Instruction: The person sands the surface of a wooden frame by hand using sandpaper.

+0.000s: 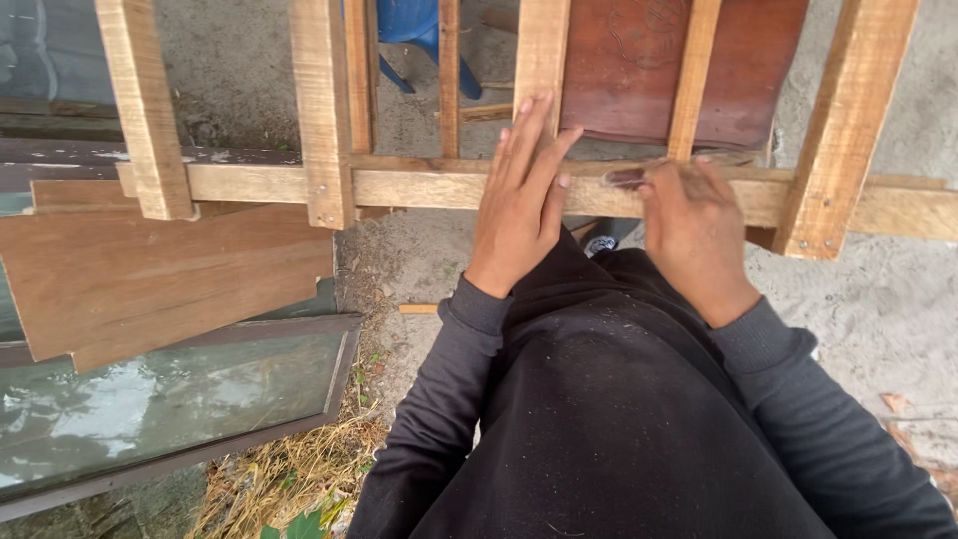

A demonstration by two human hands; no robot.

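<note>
The left hand (519, 200) lay flat and open, fingers stretched out, pressed palm-down on the horizontal rail (439, 187) of a pale wooden frame (321, 110) and holding nothing. Just beside it the right hand (694, 230) was curled, its fingers pinching a small dark piece, seemingly sandpaper (627, 178), against the same rail, though blur hid its exact kind. Behind the frame stood a reddish-brown panel (629, 70), and to the left brown boards (150, 279) lay over a framed glass pane (170, 409).
</note>
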